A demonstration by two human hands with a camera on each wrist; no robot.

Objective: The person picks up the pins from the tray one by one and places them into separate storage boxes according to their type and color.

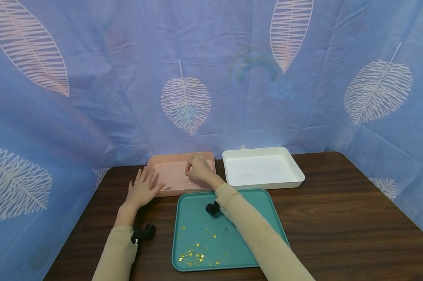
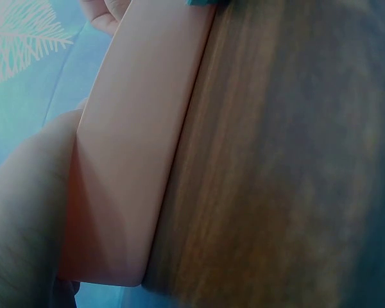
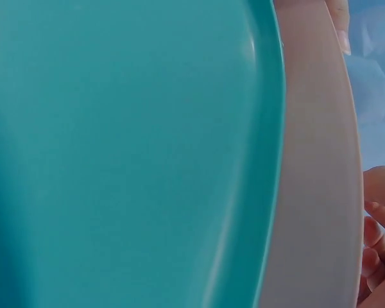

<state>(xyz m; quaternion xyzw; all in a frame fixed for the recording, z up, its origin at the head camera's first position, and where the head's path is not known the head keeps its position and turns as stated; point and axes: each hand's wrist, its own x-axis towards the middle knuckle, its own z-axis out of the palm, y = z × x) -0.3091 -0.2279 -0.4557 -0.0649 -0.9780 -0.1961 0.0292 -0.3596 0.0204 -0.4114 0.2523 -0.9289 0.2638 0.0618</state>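
Over the pink tray (image 1: pixel 169 168), your curled right hand (image 1: pixel 199 169) is hovering, grip unclear; your spread left hand (image 1: pixel 140 191) is resting at its rim.

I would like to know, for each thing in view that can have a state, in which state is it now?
Pink tray: upright, uncovered
White tray: upright, uncovered
Teal tray: upright, uncovered
Safety pins: scattered in the teal tray; too small to tell whether fastened
Left hand: fingers spread
Right hand: fingers curled; whether holding anything is unclear
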